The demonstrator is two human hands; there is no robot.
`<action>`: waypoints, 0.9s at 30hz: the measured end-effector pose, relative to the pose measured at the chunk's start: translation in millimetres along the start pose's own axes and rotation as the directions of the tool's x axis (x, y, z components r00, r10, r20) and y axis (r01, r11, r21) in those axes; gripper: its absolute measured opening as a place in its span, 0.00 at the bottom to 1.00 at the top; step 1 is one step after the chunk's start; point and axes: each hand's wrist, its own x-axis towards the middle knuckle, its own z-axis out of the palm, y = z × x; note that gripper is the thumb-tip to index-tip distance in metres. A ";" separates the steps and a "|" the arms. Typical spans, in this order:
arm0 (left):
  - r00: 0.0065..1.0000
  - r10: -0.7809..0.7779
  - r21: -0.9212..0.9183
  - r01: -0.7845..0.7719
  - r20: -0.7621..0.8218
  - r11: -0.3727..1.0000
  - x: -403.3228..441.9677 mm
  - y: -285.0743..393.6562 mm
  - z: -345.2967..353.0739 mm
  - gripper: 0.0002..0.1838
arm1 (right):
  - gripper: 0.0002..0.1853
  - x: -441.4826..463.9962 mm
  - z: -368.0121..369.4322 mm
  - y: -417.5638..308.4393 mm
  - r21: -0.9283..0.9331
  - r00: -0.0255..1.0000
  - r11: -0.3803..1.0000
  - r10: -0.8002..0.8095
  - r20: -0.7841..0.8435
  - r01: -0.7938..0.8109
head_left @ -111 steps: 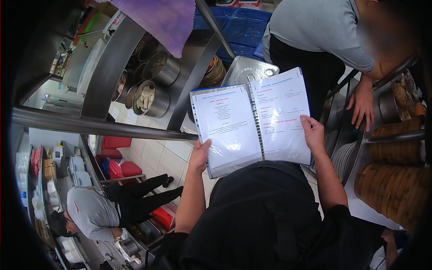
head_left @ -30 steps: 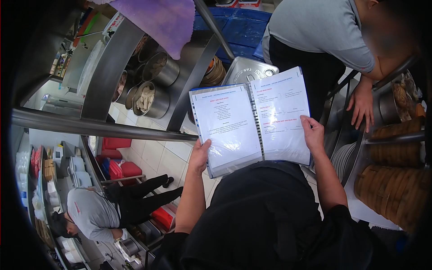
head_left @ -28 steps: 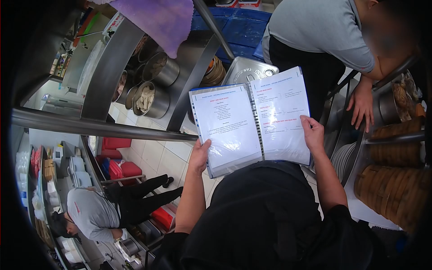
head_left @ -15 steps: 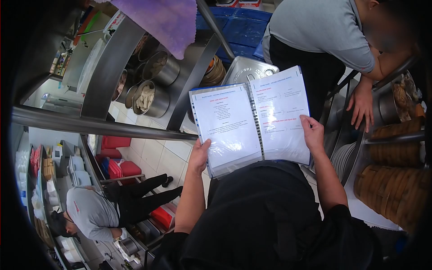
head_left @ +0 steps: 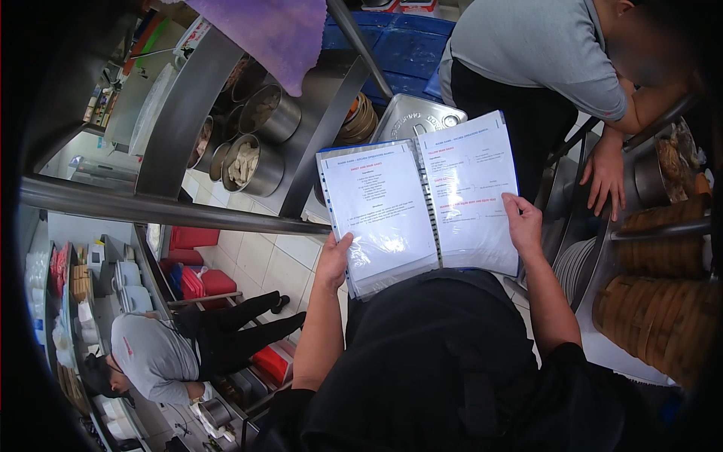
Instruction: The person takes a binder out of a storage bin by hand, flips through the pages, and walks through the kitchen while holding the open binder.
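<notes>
White printed pages (head_left: 384,218) in shiny plastic sleeves fill a blue-edged folder (head_left: 517,260), spread open in front of the wearer's dark-clothed torso (head_left: 437,354). Both bare hands are grasping it: the left hand (head_left: 331,260) pinches the lower part of the left edge, thumb on top, and the right hand (head_left: 525,220) grips the right edge around mid-height, thumb and bent fingers at the sheet. Headings in blue and red stand above short lines of black text, most too small to read, and a row of binding holes runs down the middle. Just beyond the folder's top edge lies a metal lid (head_left: 414,114) with raised lettering. To the upper left, metal pots (head_left: 254,167) sit on a steel shelf (head_left: 320,94), one with pale pieces inside, below a hanging purple cloth (head_left: 263,38). At upper right, a person in a grey shirt (head_left: 527,41) leans over, one hand (head_left: 605,177) hanging with fingers spread, near white plates (head_left: 576,270) and stacked bamboo steamers (head_left: 655,324). At lower left, another person (head_left: 154,358) bends over a work area.
</notes>
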 end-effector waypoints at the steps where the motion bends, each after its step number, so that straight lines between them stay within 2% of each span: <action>1: 1.000 0.002 -0.004 -0.002 0.004 1.000 0.0 -0.2 -0.2 0.23 | 0.16 -0.1 0.0 0.7 -0.006 1.000 1.000 -0.002 -0.001 0.002; 27: 1.000 0.018 -0.009 -0.018 -0.012 1.000 -2.7 -7.7 -5.2 0.22 | 0.16 -4.5 0.3 -1.3 0.014 1.000 1.000 0.017 -0.001 -0.017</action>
